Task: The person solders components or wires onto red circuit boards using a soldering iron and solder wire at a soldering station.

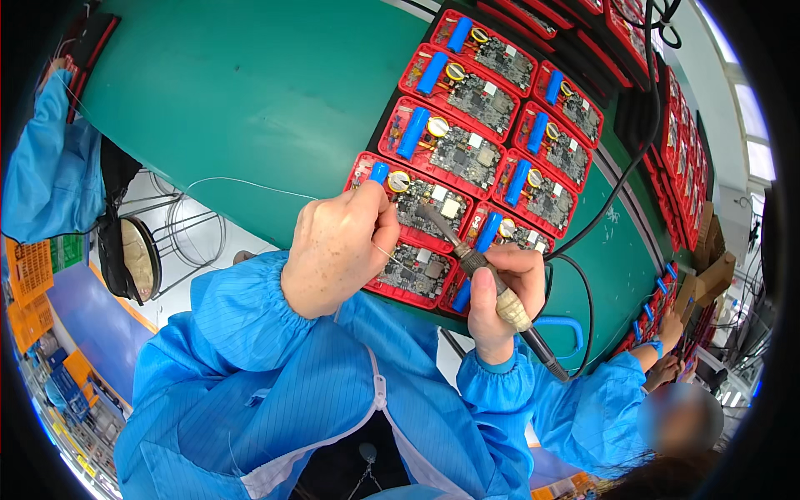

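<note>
My right hand (500,300) grips a soldering iron (492,283) like a pen, its tip resting on a circuit board (433,204) in a red tray (367,167). My left hand (337,246) pinches a thin solder wire (250,183) that trails off to the left over the green table, with its end held near the iron's tip. Each board carries a blue cylindrical cell (412,133) and a round coin cell (437,127). Both arms wear blue sleeves.
Several more red trays with boards (492,54) lie in rows toward the upper right on the green table (250,92). The iron's black cable (617,183) loops rightward. A co-worker's hand (671,321) works at lower right; another blue sleeve (50,158) is at left. A stool (142,254) stands below the table's edge.
</note>
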Motion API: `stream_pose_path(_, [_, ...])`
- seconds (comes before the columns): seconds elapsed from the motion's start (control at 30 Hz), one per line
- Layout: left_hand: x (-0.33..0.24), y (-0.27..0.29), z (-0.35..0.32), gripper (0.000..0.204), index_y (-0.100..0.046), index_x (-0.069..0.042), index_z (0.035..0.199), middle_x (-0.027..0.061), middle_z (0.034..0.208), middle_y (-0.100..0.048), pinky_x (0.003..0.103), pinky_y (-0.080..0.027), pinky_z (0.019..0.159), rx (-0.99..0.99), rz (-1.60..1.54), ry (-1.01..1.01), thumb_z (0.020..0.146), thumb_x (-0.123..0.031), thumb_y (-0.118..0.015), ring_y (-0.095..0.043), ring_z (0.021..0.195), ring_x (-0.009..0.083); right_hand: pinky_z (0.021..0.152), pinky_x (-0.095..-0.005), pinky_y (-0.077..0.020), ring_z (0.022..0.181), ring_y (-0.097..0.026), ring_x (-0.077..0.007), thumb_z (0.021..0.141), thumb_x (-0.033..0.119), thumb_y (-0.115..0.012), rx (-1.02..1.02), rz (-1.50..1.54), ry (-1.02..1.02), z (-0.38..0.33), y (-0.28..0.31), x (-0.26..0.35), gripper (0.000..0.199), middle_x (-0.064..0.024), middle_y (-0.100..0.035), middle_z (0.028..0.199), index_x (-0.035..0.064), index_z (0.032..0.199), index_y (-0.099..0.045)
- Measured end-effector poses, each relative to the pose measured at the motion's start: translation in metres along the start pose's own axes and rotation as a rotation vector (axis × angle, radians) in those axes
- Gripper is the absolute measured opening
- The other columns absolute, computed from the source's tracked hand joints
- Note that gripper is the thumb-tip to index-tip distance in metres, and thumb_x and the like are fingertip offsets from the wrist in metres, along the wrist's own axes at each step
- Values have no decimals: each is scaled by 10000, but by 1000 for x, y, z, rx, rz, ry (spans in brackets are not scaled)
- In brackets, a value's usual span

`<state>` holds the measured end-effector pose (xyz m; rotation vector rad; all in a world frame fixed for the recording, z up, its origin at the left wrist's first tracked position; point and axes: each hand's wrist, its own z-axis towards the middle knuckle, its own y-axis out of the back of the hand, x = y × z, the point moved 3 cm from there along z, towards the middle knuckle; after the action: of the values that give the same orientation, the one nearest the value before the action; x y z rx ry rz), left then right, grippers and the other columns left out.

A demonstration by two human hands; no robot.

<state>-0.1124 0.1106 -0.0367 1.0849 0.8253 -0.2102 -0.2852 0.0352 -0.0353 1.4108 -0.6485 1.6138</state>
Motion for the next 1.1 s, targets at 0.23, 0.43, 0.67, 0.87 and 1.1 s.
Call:
stream_pose_path(0.23, [1, 2, -4, 132, -544, -35, 735, 76, 517, -502, 344, -399, 417, 6, 3, -10, 753, -31, -675, -489, 405, 206, 527, -233, -377, 584, -469, -94, 797, 51, -680, -41, 28, 59, -7, 3, 3, 225, -80, -538, 687, -4, 903, -489])
stream_pose_path(0.43, [6, 19, -12, 118, -591, -35, 801, 41, 488, -448, 300, -347, 394, 17, -69, -35, 748, -22, -697, -429, 386, 143, 531, -246, -471, 578, -590, -122, 735, 277, -796, -67, -132, 110, -17, 10, 0, 409, -83, -631, 695, -1, 922, -562])
stream_pose_path(0.67, [0, 37, -41, 206, -642, -49, 893, 41, 560, -552, 273, -385, 409, 209, -117, -152, 715, -61, -744, -484, 411, 139, 534, -265, -523, 627, -677, -205, 764, 265, -749, 152, -208, 280, -3, 0, 16, 394, -69, -684, 717, 32, 1062, -641])
stream_pose_path(0.87, [2, 28, -52, 142, -654, -40, 820, 92, 698, -655, 332, -495, 512, 236, -34, -238, 729, -111, -736, -648, 594, 243, 476, -268, -464, 623, -616, -174, 648, 63, -670, 479, -502, 475, -12, -26, 16, 318, -79, -665, 876, 113, 962, -675])
stream_pose_path(1.1, [4, 27, -57, 107, -616, -40, 838, 91, 695, -652, 349, -496, 517, 255, -51, -171, 771, -82, -688, -645, 598, 261, 456, -270, -460, 642, -607, -161, 666, 73, -649, 467, -530, 462, -25, -35, 7, 301, -42, -653, 891, 130, 962, -661])
